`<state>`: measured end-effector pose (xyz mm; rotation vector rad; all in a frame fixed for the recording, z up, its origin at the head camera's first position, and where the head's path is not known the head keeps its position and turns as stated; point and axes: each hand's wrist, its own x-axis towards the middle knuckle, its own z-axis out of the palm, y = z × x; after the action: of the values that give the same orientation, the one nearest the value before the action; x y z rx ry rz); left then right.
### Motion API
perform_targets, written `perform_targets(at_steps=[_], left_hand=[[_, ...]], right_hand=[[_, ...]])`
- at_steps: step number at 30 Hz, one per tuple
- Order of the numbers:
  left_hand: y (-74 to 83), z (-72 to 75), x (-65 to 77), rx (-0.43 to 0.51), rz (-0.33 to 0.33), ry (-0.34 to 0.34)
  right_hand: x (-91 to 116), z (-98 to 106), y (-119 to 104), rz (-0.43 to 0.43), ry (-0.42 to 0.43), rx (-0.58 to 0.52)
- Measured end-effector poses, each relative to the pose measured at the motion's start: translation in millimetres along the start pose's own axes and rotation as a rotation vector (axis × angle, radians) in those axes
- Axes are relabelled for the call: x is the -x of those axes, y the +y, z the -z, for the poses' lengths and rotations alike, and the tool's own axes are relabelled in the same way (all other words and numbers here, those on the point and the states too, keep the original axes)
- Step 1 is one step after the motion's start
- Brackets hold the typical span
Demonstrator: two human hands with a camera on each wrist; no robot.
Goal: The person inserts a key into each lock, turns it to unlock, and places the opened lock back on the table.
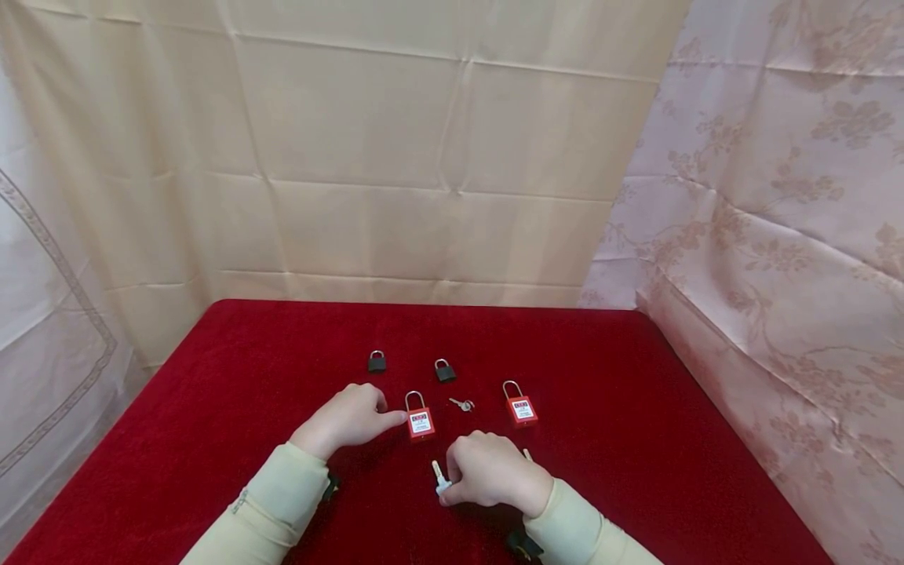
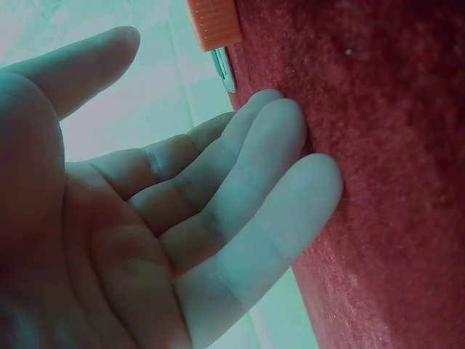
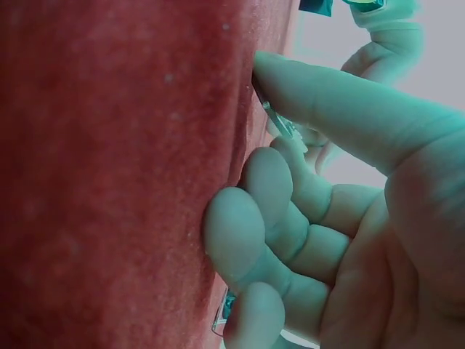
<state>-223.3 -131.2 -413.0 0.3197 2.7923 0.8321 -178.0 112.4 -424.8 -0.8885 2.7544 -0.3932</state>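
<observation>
My left hand [image 1: 351,417] is beside a red padlock [image 1: 420,422] with a white label; its thumb points at the padlock's left edge. In the left wrist view, the fingers [image 2: 251,218] reach the cloth with nothing between them and the thumb, and part of the orange-looking padlock [image 2: 214,23] shows above. My right hand [image 1: 490,471] is low over the table, fingers curled, with a key [image 1: 439,475] at its thumb and index finger. In the right wrist view, the key [image 3: 280,122] tilts between them. Part of another key [image 1: 527,454] shows behind the right hand.
Two small dark padlocks [image 1: 377,362] lie farther back. Small keys [image 1: 463,405] lie between the red padlocks; the second red padlock [image 1: 521,408] is at the right. Red cloth [image 1: 212,439] covers the table, with curtains [image 1: 395,157] behind and at both sides.
</observation>
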Motion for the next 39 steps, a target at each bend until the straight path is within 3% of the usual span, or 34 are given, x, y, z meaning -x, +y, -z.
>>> perform_targets(at_steps=[9, 21, 27, 34, 39], left_hand=[[-0.6, -1.1, -0.7, -0.005, -0.006, 0.010], [-0.8, -0.8, 0.1, 0.009, 0.000, -0.002], [-0.8, -0.8, 0.5, 0.014, -0.002, 0.006], [-0.1, 0.9, 0.7, 0.014, 0.004, 0.011], [0.8, 2.7, 0.3, 0.011, 0.008, 0.063]], right_hand=[[-0.5, -1.8, -0.8, 0.031, 0.007, 0.030], [-0.2, 1.4, 0.1, 0.055, -0.037, -0.041], [-0.8, 2.6, 2.6, 0.081, -0.017, -0.057], [-1.7, 7.3, 11.9, 0.124, 0.035, -0.130], [-1.0, 14.9, 19.2, 0.134, 0.048, -0.247]])
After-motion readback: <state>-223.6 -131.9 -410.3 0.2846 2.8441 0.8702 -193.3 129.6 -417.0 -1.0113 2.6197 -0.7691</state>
